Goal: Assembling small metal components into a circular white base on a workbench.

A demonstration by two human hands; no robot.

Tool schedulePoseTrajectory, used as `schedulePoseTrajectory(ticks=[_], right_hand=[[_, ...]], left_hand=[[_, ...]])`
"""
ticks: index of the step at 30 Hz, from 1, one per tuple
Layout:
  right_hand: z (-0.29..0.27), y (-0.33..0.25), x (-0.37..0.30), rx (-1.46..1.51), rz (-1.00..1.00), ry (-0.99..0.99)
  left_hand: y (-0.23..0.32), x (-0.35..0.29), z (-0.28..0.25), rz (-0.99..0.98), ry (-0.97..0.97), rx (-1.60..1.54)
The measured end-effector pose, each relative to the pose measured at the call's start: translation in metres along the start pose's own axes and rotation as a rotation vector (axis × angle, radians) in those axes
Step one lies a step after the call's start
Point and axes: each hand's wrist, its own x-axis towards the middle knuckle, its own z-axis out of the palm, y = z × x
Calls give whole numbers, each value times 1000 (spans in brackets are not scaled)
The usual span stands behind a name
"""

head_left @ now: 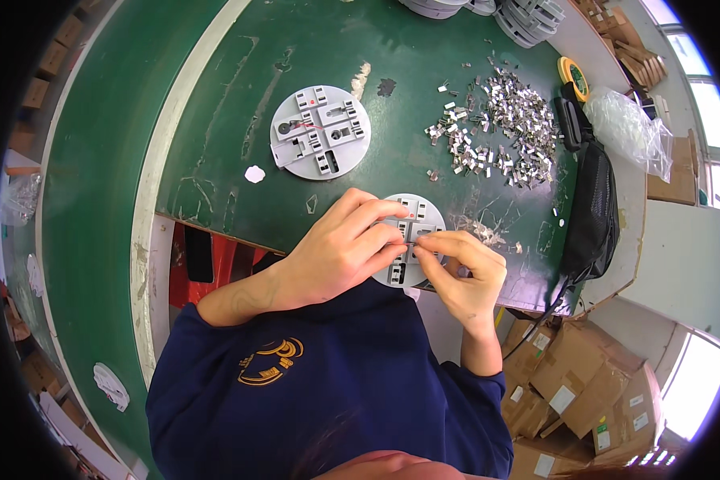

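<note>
Right hand (470, 280): thumb and forefinger nearly together at the tips, over the middle of the disc (414, 230); whether a small part is pinched between them cannot be told. Its other fingers are curled in toward the palm.

Left hand (332, 252): fingers bent and slightly spread, reaching over the left side of the disc, tips close to those of the right hand. Its thumb is hidden; whether it grips anything cannot be told.

The disc, grey and round with raised sockets, lies under both hands at the near edge of the table (412, 120), close to the wearer's navy shirt (336, 392). A red dot shows on its far part.

Second disc (322, 132): beyond the disc and to its left, well apart, flat, sockets up, a red wire across it. A white scrap (254, 174) lies left of the disc.

Tan scraps (482, 230): just right of the disc. Metal clips (522, 120): heaped loosely beyond the disc and to its right.

Farther right of the disc are a black pouch (594, 216), a yellow tape roll (574, 78) and a clear bag (632, 132). More grey parts (528, 20) are stacked farthest beyond the disc. Cartons (576, 376) are below the table, to the disc's right.
</note>
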Motion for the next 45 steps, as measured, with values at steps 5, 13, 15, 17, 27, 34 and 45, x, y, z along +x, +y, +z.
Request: schedulePoseTrajectory(ticks=[5,13,15,17,27,34,45], right_hand=[[2,0,-1,-4,-38,12],[3,-3,-2,-26,-16,5],[3,-3,-2,-24,-9,2],[4,-3,-2,-21,3,-7],[3,-3,5,6,-12,-82],[3,-4,11,-24,-22,-120],[5,-6,17,-80,7,-160]], left_hand=[[0,-1,1,1,15,7],[1,-2,2,-4,33,1],[1,-1,3,-5,35,-2],[1,-2,3,-8,36,-2],[2,-4,0,-27,51,-28],[1,-6,-3,-108,78,-72],[2,-3,-1,-121,122,-49]])
